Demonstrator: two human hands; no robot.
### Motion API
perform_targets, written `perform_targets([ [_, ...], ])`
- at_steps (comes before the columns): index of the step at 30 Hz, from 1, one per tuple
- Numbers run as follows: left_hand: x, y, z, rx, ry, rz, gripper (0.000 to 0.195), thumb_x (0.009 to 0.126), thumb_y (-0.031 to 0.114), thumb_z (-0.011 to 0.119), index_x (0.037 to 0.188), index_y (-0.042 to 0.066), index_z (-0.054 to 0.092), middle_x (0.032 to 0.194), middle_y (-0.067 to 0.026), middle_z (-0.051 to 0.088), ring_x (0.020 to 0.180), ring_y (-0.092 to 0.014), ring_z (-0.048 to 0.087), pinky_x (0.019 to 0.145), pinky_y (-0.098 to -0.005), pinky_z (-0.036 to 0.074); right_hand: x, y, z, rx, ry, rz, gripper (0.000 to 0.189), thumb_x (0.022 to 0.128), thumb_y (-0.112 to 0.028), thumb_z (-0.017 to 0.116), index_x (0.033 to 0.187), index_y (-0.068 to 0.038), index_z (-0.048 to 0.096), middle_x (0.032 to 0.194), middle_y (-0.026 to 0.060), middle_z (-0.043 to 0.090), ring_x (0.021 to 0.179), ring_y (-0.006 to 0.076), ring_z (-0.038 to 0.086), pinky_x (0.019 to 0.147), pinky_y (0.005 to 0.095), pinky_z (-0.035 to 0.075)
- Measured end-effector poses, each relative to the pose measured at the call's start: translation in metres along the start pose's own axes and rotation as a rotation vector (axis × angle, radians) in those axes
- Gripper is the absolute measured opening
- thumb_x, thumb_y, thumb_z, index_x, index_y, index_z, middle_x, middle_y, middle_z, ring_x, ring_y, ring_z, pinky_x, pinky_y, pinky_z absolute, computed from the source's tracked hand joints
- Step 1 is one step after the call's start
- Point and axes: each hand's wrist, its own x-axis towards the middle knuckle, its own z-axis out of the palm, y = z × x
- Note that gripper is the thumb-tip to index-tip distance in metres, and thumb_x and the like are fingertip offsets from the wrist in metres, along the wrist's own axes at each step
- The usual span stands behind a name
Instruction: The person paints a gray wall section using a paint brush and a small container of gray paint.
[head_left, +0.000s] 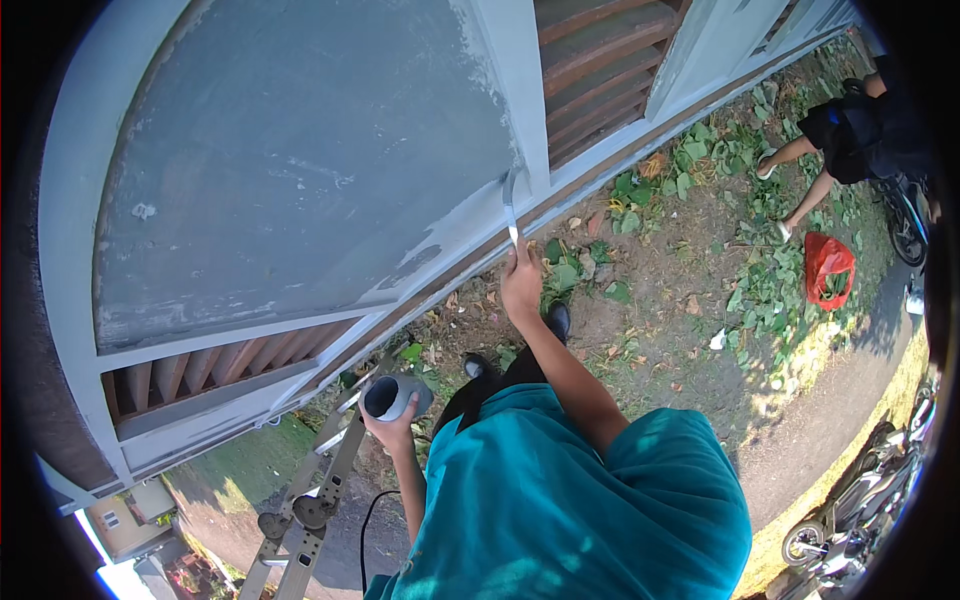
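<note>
My right hand (523, 281) grips the handle of a paintbrush (511, 214), its bristles against the lower corner of a wall panel (315, 165). Darker grey paint covers most of that panel, with pale streaks and ragged edges by the light frame (517, 90). In my left hand (394, 427) is a grey-smeared cup-like container (409, 396), tilted so its dark opening shows; what is inside is too dark to tell. Beside this hand stands a metal folding ladder (330, 487).
Brown louvred slats (600, 67) flank the panel. Cut leaves and vines (701, 150) litter the ground. Another person (855, 135) stands at upper right near a red plastic bag (829, 270). Motorcycles (862, 510) are parked at lower right. A black cable (365, 525) hangs by the ladder.
</note>
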Motion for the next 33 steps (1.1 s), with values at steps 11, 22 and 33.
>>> perform_targets([
  [11, 0.019, 0.004, -0.026, -0.053, -0.037, 0.071, 0.072, 0.055, 0.008, 0.087, 0.117, -0.001, 0.053, 0.105, -0.0099, 0.062, 0.096, -0.019, 0.060, 0.090, -0.0334, 0.047, -0.117, -0.040, 0.086, -0.023, -0.454, -0.177, 0.040, 0.098, -0.024, 0.043, 0.135, -0.008, 0.042, 0.099, 0.0213, 0.058, 0.078, 0.0414, 0.063, 0.064, 0.0506, 0.052],
  [22, 0.023, -0.047, -0.109, -0.123, -0.075, 0.119, 0.075, 0.053, 0.016, 0.089, 0.117, 0.000, 0.054, 0.104, -0.0101, 0.064, 0.094, -0.020, 0.062, 0.089, -0.0342, 0.048, -0.173, -0.016, 0.077, -0.189, -0.383, -0.200, 0.028, 0.093, -0.036, 0.053, 0.114, -0.022, 0.065, 0.076, 0.0171, 0.066, 0.071, 0.0377, 0.065, 0.061, 0.0484, 0.054],
  [33, 0.037, -0.081, -0.131, -0.072, -0.124, 0.125, 0.080, 0.054, 0.010, 0.088, 0.123, -0.002, 0.049, 0.108, -0.0112, 0.062, 0.098, -0.020, 0.061, 0.092, -0.0341, 0.047, -0.102, -0.054, 0.068, -0.272, -0.204, -0.105, 0.028, 0.095, -0.037, 0.048, 0.114, -0.022, 0.061, 0.088, 0.0152, 0.068, 0.076, 0.0370, 0.066, 0.064, 0.0486, 0.054],
])
